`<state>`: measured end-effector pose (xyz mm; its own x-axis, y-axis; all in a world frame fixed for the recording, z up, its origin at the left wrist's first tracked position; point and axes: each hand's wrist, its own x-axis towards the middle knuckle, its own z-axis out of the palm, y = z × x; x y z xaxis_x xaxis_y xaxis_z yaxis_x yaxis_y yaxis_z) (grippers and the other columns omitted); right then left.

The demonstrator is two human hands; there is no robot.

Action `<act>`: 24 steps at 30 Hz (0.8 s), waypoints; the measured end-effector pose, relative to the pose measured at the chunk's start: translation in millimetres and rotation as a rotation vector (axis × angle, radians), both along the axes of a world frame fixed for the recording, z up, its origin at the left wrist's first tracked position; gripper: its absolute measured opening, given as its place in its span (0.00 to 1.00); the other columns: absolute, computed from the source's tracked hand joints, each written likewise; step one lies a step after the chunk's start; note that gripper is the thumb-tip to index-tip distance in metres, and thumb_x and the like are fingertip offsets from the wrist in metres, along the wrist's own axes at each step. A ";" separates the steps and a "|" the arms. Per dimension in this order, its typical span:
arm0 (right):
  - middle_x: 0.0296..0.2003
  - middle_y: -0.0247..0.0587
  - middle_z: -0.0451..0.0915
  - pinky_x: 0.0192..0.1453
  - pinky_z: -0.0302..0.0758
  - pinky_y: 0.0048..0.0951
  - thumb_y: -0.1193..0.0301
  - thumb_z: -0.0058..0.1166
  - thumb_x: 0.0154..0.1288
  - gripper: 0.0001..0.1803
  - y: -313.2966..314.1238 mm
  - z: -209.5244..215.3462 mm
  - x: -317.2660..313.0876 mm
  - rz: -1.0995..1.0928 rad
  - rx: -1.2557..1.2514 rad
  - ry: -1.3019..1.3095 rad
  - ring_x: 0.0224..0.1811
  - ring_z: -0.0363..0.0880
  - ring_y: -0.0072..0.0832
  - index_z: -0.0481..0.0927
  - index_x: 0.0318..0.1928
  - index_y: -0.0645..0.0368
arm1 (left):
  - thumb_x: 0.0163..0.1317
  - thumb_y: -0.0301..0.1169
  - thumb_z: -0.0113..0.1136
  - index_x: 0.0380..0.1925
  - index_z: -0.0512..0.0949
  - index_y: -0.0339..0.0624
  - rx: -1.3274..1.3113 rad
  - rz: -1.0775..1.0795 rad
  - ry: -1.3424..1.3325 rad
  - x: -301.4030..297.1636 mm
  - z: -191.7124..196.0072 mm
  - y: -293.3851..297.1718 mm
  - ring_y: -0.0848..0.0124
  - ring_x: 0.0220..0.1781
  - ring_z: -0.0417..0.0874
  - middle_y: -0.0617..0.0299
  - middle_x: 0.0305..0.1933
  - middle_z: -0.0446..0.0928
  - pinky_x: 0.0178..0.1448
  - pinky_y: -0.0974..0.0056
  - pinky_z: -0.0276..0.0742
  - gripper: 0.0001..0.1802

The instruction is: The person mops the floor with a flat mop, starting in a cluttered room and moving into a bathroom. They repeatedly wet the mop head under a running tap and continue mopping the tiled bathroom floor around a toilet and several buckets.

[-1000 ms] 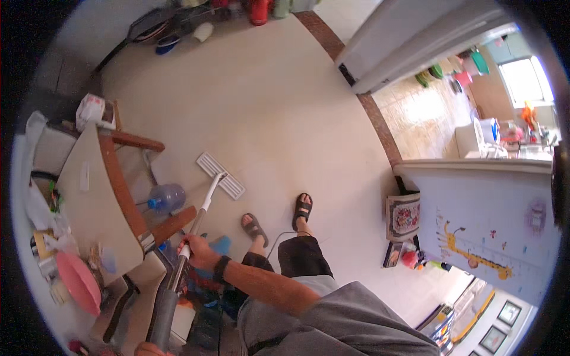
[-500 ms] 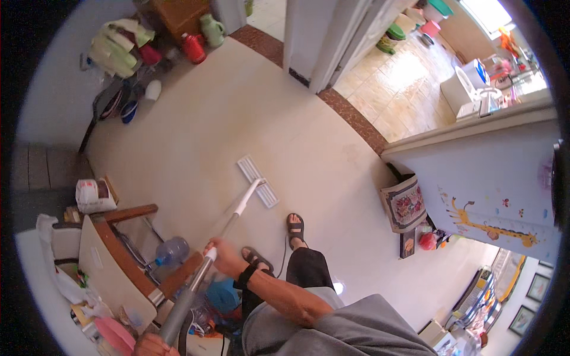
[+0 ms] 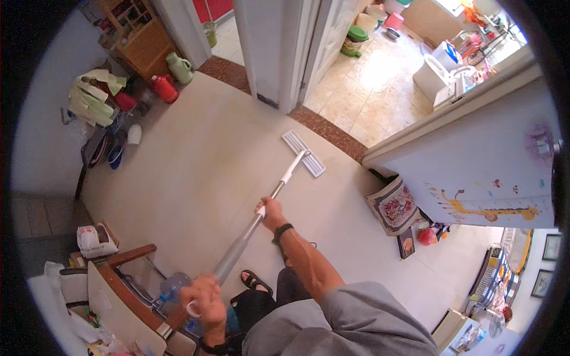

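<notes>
A flat mop (image 3: 246, 235) with a grey and silver pole slants across the middle of the view. Its white rectangular head (image 3: 303, 153) lies on the pale floor near the brown door sill. My left hand (image 3: 205, 296) is closed round the top end of the pole, somewhat blurred. Further down, my right hand (image 3: 271, 213) grips the pole by its white collar, with a dark band on the wrist. Below the pole a foot in a black sandal (image 3: 256, 281) shows; the other foot is mostly hidden behind my right arm.
At left stand a wood-framed chair (image 3: 127, 255) and a clear water jug (image 3: 176, 286). A red flask (image 3: 164, 89) and green flask (image 3: 179, 68) stand by the cabinet. A floral cushion or bag (image 3: 394, 206) leans at right near the open door (image 3: 493, 172). A brown sill (image 3: 332, 132) borders a tiled bathroom.
The mop head has slid away and to the right, up to near the sill. Both hands moved forward with the pole, and the left hand came further into view. The view shifted too.
</notes>
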<state>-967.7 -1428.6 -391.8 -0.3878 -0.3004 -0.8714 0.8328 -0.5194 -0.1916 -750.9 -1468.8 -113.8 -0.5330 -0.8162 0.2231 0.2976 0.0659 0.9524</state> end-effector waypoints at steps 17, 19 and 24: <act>0.22 0.39 0.67 0.20 0.68 0.28 0.77 0.46 0.61 0.05 71.1 130.3 179.8 0.073 0.168 0.113 0.18 0.68 0.28 0.64 0.33 0.62 | 0.46 0.26 0.74 0.23 0.81 0.37 -0.540 -1.168 0.174 92.9 160.1 -50.7 0.63 0.33 0.82 0.57 0.29 0.82 0.36 0.57 0.77 0.09; 0.23 0.41 0.69 0.21 0.71 0.30 0.76 0.46 0.62 0.07 77.0 140.6 206.7 0.040 0.183 0.090 0.19 0.70 0.30 0.64 0.37 0.65 | 0.50 0.27 0.73 0.21 0.79 0.37 -0.413 -1.224 0.291 90.8 163.0 -54.5 0.64 0.29 0.81 0.58 0.26 0.81 0.32 0.58 0.76 0.10; 0.24 0.42 0.70 0.22 0.73 0.30 0.78 0.47 0.62 0.05 111.6 128.3 244.8 -0.164 0.133 -0.055 0.21 0.71 0.31 0.66 0.36 0.66 | 0.57 0.28 0.69 0.21 0.76 0.37 -0.168 -1.392 0.354 83.3 141.4 -51.5 0.64 0.25 0.78 0.57 0.22 0.76 0.30 0.60 0.77 0.12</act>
